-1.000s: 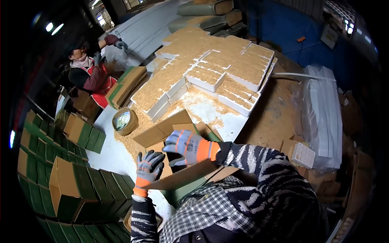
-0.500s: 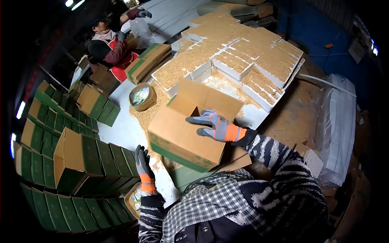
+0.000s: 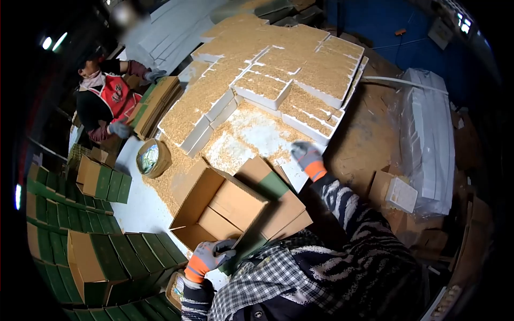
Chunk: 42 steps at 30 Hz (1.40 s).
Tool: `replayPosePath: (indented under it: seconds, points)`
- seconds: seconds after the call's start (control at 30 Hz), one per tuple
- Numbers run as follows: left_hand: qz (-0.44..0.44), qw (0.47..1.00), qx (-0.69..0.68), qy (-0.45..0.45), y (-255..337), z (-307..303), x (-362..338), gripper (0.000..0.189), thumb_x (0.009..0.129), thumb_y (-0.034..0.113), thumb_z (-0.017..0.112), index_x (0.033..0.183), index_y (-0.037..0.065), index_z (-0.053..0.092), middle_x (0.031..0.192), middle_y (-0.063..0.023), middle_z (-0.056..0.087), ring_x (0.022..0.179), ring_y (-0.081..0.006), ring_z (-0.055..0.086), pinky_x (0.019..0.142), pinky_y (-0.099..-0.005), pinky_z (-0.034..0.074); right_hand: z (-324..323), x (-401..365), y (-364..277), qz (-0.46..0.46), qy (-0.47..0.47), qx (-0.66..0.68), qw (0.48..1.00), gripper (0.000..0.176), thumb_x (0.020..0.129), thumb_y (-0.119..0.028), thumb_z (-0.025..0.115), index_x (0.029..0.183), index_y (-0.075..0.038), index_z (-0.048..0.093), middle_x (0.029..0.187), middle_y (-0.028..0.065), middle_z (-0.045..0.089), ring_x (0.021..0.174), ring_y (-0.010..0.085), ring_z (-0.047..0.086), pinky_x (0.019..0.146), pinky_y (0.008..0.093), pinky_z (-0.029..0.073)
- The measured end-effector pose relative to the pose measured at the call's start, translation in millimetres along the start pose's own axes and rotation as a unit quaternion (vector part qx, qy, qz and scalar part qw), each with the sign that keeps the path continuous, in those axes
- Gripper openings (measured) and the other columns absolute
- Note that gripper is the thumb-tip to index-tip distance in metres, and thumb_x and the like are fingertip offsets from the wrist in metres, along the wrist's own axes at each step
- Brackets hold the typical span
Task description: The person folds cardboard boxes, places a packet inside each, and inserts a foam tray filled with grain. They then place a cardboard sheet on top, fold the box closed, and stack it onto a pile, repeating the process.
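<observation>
In the head view, my left hand [image 3: 209, 258], in a grey and orange glove, has its fingers wrapped over the near edge of an open cardboard box [image 3: 227, 206]. The box is tilted, its inside facing up and bare. Flattened cardboard with a green band [image 3: 286, 208] lies beside and under it on the right. My right hand [image 3: 307, 156], gloved alike, is off the box, over the table's right part near the white trays; its fingers are close together and blurred, and nothing clear shows in them.
White trays filled with brown granules [image 3: 316, 69] cover the far table. A round basket with packets [image 3: 154, 159] stands left. Green boxes [image 3: 123, 257] are stacked at lower left. A co-worker [image 3: 110, 96] in a red apron is beside folded cartons [image 3: 155, 107]. Plastic-wrapped white trays [image 3: 428, 144] stand right.
The box has turned so its open inside shows. My left hand has taken hold of its edge; my right hand has let go of it. The view has shifted, and the co-worker's arms have moved.
</observation>
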<state>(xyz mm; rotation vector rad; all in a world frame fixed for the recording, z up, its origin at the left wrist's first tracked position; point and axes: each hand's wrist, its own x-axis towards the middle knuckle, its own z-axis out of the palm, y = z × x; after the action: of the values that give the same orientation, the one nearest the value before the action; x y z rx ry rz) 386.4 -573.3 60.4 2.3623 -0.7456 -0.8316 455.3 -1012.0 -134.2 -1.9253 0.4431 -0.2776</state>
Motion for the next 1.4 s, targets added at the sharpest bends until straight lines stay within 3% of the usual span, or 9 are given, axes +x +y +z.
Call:
replayPosePath:
  seconds: [0.13, 0.27, 0.4, 0.67, 0.83, 1.13, 1.23, 1.33, 1.4]
  points:
    - [-0.005, 1.000, -0.011, 0.026, -11.9, -11.7, 6.1, 0.027, 0.083, 0.028, 0.069, 0.099, 0.007, 0.073, 0.089, -0.0144, 0.072, 0.084, -0.0317, 0.068, 0.079, -0.0359, 0.052, -59.4, 85.4, 54.1, 0.231, 0.397, -0.185, 0.869, 0.074, 0.077, -0.038, 0.076, 0.141, -0.019, 0.045, 0.143, 0.0178, 0.042, 0.134, 0.0386, 0.035, 0.109, 0.0491, 0.031]
    - [0.075, 0.940, 0.051, 0.328, -9.6, -22.0, 16.0, 0.023, 0.081, 0.007, 0.066, 0.104, 0.005, 0.070, 0.106, -0.0127, 0.068, 0.104, -0.0303, 0.062, 0.096, -0.0376, 0.046, -55.3, 139.3, 227.9, -0.006, 0.276, 0.207, 0.939, 0.058, 0.089, -0.013, 0.065, 0.142, -0.018, 0.042, 0.148, 0.0188, 0.037, 0.133, 0.0374, 0.040, 0.107, 0.0490, 0.036]
    - [0.032, 0.849, -0.048, 0.526, -33.6, -19.8, 18.6, 0.030, 0.088, 0.006, 0.060, 0.118, 0.002, 0.063, 0.127, -0.0181, 0.059, 0.119, -0.0315, 0.056, 0.105, -0.0391, 0.039, -67.4, 58.6, 117.0, 0.042, 0.188, 0.394, 0.899, 0.061, 0.094, -0.011, 0.059, 0.145, -0.005, 0.026, 0.139, 0.0136, 0.043, 0.121, 0.0261, 0.049, 0.098, 0.0325, 0.045]
    - [-0.071, 0.834, -0.296, 0.461, -80.8, 2.0, 13.4, 0.053, 0.094, 0.017, 0.058, 0.143, 0.002, 0.043, 0.147, -0.0148, 0.043, 0.139, -0.0261, 0.036, 0.113, -0.0355, 0.030, -113.0, -75.2, 0.6, 0.052, 0.082, 0.454, 0.886, 0.055, 0.094, -0.013, 0.058, 0.144, -0.002, 0.036, 0.135, 0.0125, 0.053, 0.117, 0.0232, 0.056, 0.094, 0.0338, 0.049]
    - [-0.063, 0.837, -0.288, 0.461, -69.6, -2.7, 20.1, 0.062, 0.097, 0.029, 0.055, 0.146, -0.004, 0.035, 0.150, -0.0181, 0.039, 0.140, -0.0252, 0.034, 0.114, -0.0309, 0.026, -150.7, -79.8, -82.7, -0.252, 0.044, -0.184, 0.949, 0.043, 0.088, -0.010, 0.066, 0.129, -0.004, 0.056, 0.138, 0.0248, 0.050, 0.124, 0.0373, 0.053, 0.102, 0.0398, 0.044]
    - [-0.012, 0.834, -0.137, 0.534, -120.8, 22.6, 50.1, 0.055, 0.096, 0.021, 0.050, 0.142, -0.003, 0.036, 0.148, -0.0261, 0.036, 0.135, -0.0372, 0.038, 0.113, -0.0382, 0.031, -51.1, -54.7, -285.5, -0.120, -0.286, 0.155, 0.938, 0.071, 0.086, -0.018, 0.070, 0.147, -0.002, 0.036, 0.140, 0.0122, 0.050, 0.122, 0.0180, 0.051, 0.101, 0.0307, 0.042]
    - [0.015, 0.834, 0.053, 0.548, -128.8, 30.7, 52.3, 0.049, 0.093, 0.004, 0.049, 0.141, 0.001, 0.039, 0.146, -0.0282, 0.037, 0.132, -0.0423, 0.040, 0.110, -0.0427, 0.036, 9.4, -44.2, -281.5, -0.173, -0.333, 0.023, 0.927, 0.083, 0.082, -0.024, 0.075, 0.151, -0.010, 0.031, 0.142, 0.0177, 0.048, 0.126, 0.0247, 0.049, 0.102, 0.0340, 0.042]
    - [-0.031, 0.733, -0.453, 0.506, -117.3, 32.5, 46.4, 0.071, 0.084, 0.009, 0.062, 0.147, 0.000, 0.031, 0.147, -0.0227, 0.040, 0.136, -0.0327, 0.039, 0.112, -0.0355, 0.032, 76.3, -33.7, -230.9, -0.192, -0.338, -0.088, 0.917, 0.088, 0.082, -0.034, 0.072, 0.154, -0.024, 0.022, 0.149, 0.0265, 0.032, 0.132, 0.0419, 0.042, 0.106, 0.0417, 0.040]
    - [-0.023, 0.797, -0.288, 0.530, -123.6, 40.7, 37.3, 0.070, 0.081, -0.001, 0.053, 0.148, 0.002, 0.033, 0.146, -0.0188, 0.042, 0.137, -0.0305, 0.039, 0.113, -0.0336, 0.030, 84.5, -63.2, -259.0, -0.209, -0.371, -0.211, 0.880, 0.085, 0.086, -0.038, 0.066, 0.154, -0.031, 0.017, 0.152, 0.0309, 0.021, 0.133, 0.0502, 0.037, 0.109, 0.0458, 0.037]
